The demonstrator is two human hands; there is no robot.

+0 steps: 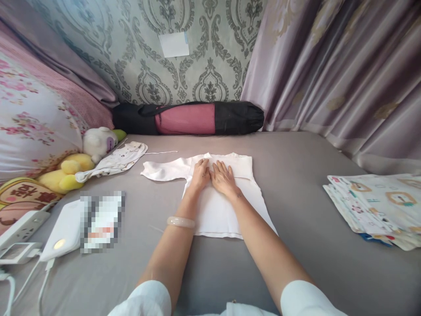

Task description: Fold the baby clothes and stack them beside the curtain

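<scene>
A small white long-sleeved shirt [217, 215] lies flat on the grey bed sheet in front of me. One sleeve stretches out to the left, while the right sleeve is folded across the upper body of the shirt. My left hand [200, 175] rests flat on the chest part, fingers pointing away from me. Beside it, my right hand [224, 177] presses flat on the folded sleeve area with its fingers outstretched. The hands almost touch at the fingertips. A pale bangle [180, 222] circles my left forearm.
At right lies a stack of folded printed cloths [378, 206]. To the left are a white power bank [66, 228] with cables, a power strip [23, 228], plush toys [72, 169] and a patterned cloth [118, 160]. A black-and-pink rolled bag [187, 118] lies along the wall.
</scene>
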